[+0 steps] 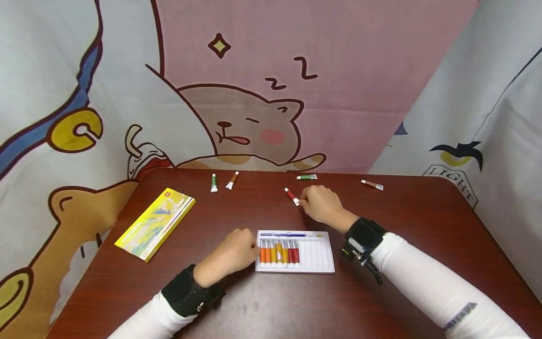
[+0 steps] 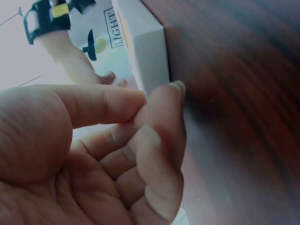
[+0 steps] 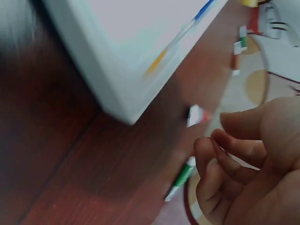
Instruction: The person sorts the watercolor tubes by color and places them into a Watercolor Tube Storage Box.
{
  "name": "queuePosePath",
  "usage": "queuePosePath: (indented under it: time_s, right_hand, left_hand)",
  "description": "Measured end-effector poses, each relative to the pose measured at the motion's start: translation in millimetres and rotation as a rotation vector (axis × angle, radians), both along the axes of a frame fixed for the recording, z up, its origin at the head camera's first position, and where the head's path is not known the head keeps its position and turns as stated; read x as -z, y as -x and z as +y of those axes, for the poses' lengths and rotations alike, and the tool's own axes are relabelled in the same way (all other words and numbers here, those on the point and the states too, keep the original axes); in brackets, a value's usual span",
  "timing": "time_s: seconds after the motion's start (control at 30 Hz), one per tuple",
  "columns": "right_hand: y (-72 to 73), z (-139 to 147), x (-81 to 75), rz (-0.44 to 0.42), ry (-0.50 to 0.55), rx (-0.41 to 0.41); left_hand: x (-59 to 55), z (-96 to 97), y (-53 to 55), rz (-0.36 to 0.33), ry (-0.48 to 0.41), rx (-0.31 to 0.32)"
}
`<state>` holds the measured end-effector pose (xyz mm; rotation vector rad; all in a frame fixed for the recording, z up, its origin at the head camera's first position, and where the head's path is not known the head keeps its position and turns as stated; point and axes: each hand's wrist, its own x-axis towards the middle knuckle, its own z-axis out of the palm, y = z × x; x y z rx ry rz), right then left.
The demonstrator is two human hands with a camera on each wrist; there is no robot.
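Observation:
My left hand [image 1: 235, 250] pinches the left edge of a white plastic tray [image 1: 315, 270]; in the left wrist view its thumb and fingers meet at the tray's corner [image 2: 152, 54]. Inside the tray lie several paint tubes [image 1: 279, 254] in orange, yellow and red, side by side. A blue-handled paintbrush [image 1: 283, 235] lies along the tray's back. Beyond the tray, my right hand [image 1: 322, 204] hovers at the white end of a loose red paint tube [image 1: 291, 196]. The right wrist view shows a gap between its bent fingers and thumb, beside that red tube [image 3: 199, 116].
A green tube [image 1: 306, 177] and a brown tube [image 1: 372, 185] lie toward the back right. Another green tube [image 1: 213, 183] and an orange-brown tube [image 1: 232, 180] lie at the back left. A yellow paint box [image 1: 155, 224] rests at the left. Printed cloth [image 1: 355, 94] hangs behind the table.

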<state>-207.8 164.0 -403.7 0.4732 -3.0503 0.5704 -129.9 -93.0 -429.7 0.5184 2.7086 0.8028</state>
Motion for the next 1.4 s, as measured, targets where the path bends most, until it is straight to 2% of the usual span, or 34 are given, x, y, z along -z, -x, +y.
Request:
queuePosePath:
  time_s: [0.07,0.17,0.33,0.47,0.6,0.7,0.87,0.97,1.07,1.2,1.4]
  right_hand:
    - [10.3,-3,4.6,-0.019,-0.034,0.000]
    - [20.4,-10,9.1,-0.057,-0.076,0.006]
    - [26.9,-20,14.3,-0.098,-0.145,0.001]
    - [27.5,-18,17.6,-0.105,-0.153,-0.032]
    - [24.5,-5,18.8,-0.117,-0.073,-0.064]
    - [19.3,9,16.9,-0.103,0.038,-0.090]
    - [3.6,30,6.4,0.014,0.177,-0.152]
    - [-9.2,38,-1.3,0.100,0.187,-0.219]
    - [-23.7,43,-7.7,0.168,0.154,-0.313]
    - [-42.2,43,-8.3,0.242,0.058,-0.487]
    - [-64.5,35,2.1,0.328,-0.132,-0.721]
  left_hand:
    - [-12.7,2.4,-5.2,-0.022,-0.002,-0.011]
    - [-19.6,4.2,-7.9,-0.043,0.025,-0.025]
    - [-18.6,4.6,-6.9,-0.068,0.023,-0.020]
    - [-15.5,3.1,-5.4,-0.055,0.016,-0.017]
    - [-13.1,2.3,-5.6,-0.048,0.016,-0.018]
    - [-12.9,2.6,-6.2,-0.054,0.009,-0.019]
    - [-13.6,3.3,-6.8,-0.050,0.000,-0.019]
    - [-14.7,4.0,-6.2,-0.041,0.008,-0.014]
    - [-16.2,4.6,-5.8,-0.034,0.015,-0.012]
    - [-17.4,4.3,-5.8,-0.034,0.017,-0.012]
    - [-16.8,4.4,-6.1,-0.041,0.018,-0.019]
